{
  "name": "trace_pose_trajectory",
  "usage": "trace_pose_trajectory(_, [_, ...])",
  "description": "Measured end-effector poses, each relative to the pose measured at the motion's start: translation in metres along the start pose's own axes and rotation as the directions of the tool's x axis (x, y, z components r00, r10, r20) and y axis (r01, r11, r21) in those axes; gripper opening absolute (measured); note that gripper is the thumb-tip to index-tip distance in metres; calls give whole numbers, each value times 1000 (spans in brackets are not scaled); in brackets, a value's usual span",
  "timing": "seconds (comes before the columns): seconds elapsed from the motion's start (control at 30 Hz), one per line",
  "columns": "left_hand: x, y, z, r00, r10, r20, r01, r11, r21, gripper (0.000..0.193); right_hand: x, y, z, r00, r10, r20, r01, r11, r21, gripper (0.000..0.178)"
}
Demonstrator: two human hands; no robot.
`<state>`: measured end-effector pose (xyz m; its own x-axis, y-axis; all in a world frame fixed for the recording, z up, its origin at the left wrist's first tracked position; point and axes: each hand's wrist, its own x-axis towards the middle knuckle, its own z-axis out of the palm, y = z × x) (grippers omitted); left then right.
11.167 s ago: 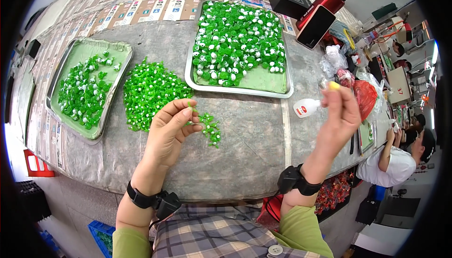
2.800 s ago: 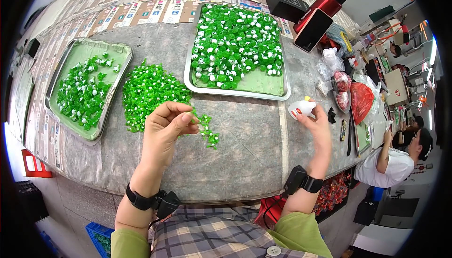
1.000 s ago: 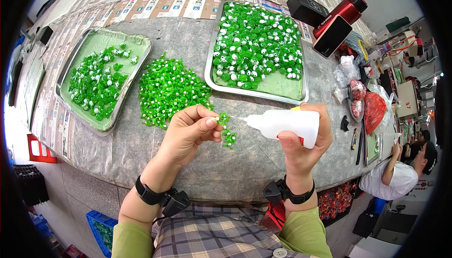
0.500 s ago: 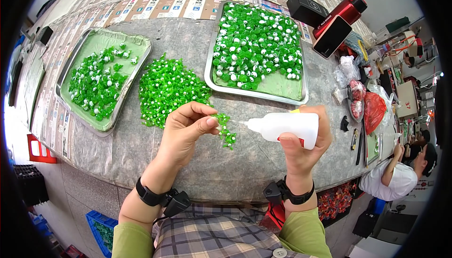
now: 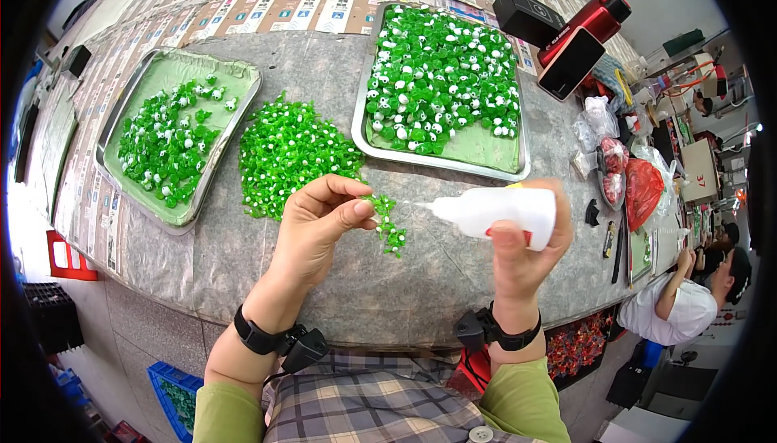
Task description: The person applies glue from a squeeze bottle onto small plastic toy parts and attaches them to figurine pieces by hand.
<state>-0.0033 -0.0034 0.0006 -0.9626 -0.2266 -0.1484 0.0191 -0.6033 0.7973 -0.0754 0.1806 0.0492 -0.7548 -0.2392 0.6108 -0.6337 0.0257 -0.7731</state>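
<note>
My left hand [image 5: 312, 228] pinches a small green plastic piece [image 5: 377, 200] between thumb and forefinger, above the grey table covering. Just below its fingertips lie several loose green pieces with white dots [image 5: 394, 241]. In my right hand [image 5: 522, 269] is a white squeeze bottle [image 5: 498, 210], held on its side with its thin nozzle pointing left. The nozzle tip is a short way from the pinched piece and not touching it. A heap of similar green pieces [image 5: 295, 152] spreads beyond my left hand.
A metal tray [image 5: 362, 131] of green pieces with white, dark-spotted balls stands at the far side. Another such tray [image 5: 235, 131] is at the left. Far right are a black box [image 5: 526, 16], red bottle [image 5: 603, 14], phone [image 5: 571, 63] and red bag [image 5: 644, 192]. A person [image 5: 676, 305] sits beyond.
My right hand has moved slightly right with the squeeze bottle, drawing the nozzle away from the pinched piece. My left hand has stayed nearly still.
</note>
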Motion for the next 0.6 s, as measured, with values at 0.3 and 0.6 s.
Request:
trace_pose_trajectory(0.3, [0, -1, -2, 999, -23, -38, 22, 999, -24, 14, 14, 33, -71, 861, 501, -89, -493, 864, 98, 37])
trace_pose_trajectory(0.6, [2, -2, -2, 998, -35, -50, 34, 999, -24, 13, -23, 82, -113, 792, 606, -76, -610, 791, -41, 39])
